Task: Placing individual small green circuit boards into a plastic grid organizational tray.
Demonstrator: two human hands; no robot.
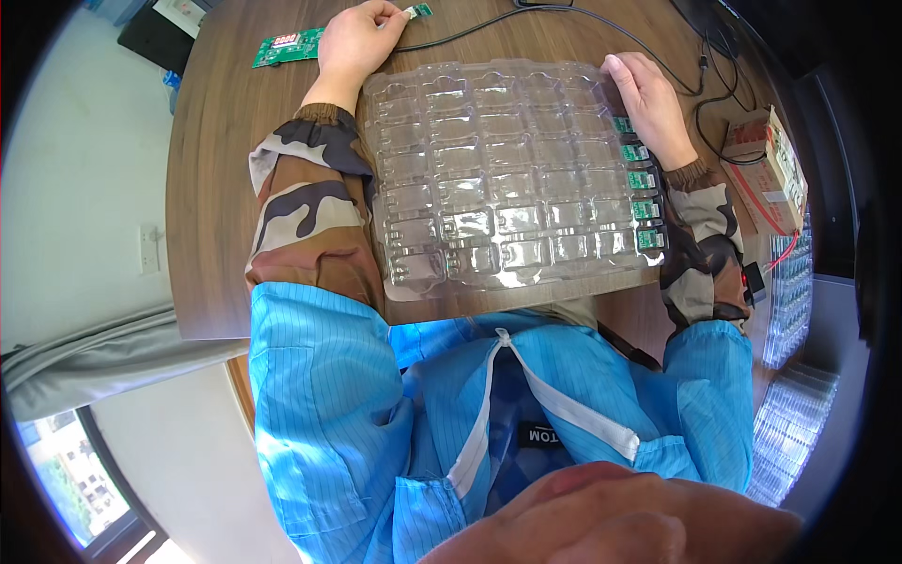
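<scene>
Loading step under way, by my read. Your left hand (355, 42) pinches small board (418, 10) at table (216, 197) far edge. Right hand (646, 94) rests flat, released, on tray (507, 179) far-right corner. Right column holds five boards (643, 179). Next move calls for seating board in vacant pocket, squarely.

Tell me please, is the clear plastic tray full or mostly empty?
Mostly empty: the clear plastic tray holds small green boards only in its rightmost column.

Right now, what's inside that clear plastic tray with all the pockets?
The clear plastic tray holds five small green circuit boards in its rightmost column; the other visible pockets look empty. The right hand covers the top right corner, so pockets there can't be checked.
</scene>
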